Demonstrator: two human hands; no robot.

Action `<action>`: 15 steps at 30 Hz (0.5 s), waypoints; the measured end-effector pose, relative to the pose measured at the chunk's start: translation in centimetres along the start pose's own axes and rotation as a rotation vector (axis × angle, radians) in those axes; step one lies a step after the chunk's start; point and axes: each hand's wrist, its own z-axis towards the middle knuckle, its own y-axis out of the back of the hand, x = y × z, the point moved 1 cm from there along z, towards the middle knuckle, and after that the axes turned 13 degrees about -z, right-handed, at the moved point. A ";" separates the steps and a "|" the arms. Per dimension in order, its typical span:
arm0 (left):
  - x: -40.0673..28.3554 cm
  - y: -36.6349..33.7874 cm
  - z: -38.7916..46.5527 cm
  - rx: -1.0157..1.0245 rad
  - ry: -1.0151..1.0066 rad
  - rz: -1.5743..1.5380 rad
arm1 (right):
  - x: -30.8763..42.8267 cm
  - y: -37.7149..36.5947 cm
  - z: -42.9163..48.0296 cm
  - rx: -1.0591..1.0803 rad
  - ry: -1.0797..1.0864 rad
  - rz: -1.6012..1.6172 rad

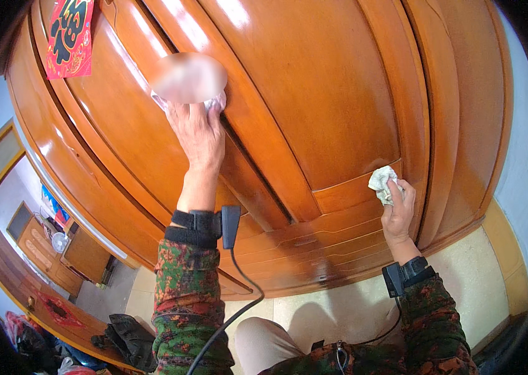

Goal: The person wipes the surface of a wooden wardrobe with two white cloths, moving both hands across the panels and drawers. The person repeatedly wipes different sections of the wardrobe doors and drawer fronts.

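Note:
A large, glossy orange-brown wooden wardrobe (320, 93) stands before me. My left hand (197, 133) reaches up to its front with a pale pinkish-white cloth (220, 102) under the fingers, beside a dark vertical gap between doors. A blurred oval hides the fingertips and most of that cloth. Lower and to the right, my right hand (398, 211) pinches a crumpled whitish cloth (382, 180) near the bottom corner of a door panel. Whether this second cloth touches the wood I cannot tell. Both wrists wear black straps with small cabled devices.
A red paper decoration (71, 40) hangs on the wardrobe's upper left. At left are a doorway into another room and an open wooden door (15, 272). Dark clothing (128, 340) and plastic bags (22, 330) lie near it. A white wall (524, 140) borders the right side.

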 end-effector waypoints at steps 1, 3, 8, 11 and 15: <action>-0.1 -0.1 0.5 -0.013 -0.008 -0.002 | 0.0 0.1 0.0 0.007 -0.003 -0.004; -1.6 -0.7 -0.8 0.074 -0.022 0.021 | 0.0 0.1 0.0 0.016 -0.008 0.001; -6.0 -1.3 -9.2 0.514 -0.362 -0.101 | -0.4 0.0 0.0 0.021 -0.006 -0.005; -5.5 -0.9 -9.4 0.576 -0.386 -0.146 | -0.4 0.0 0.0 0.034 -0.006 -0.007; -2.5 -0.7 -2.3 0.281 -0.224 -0.001 | -0.2 0.2 0.2 0.017 0.006 -0.023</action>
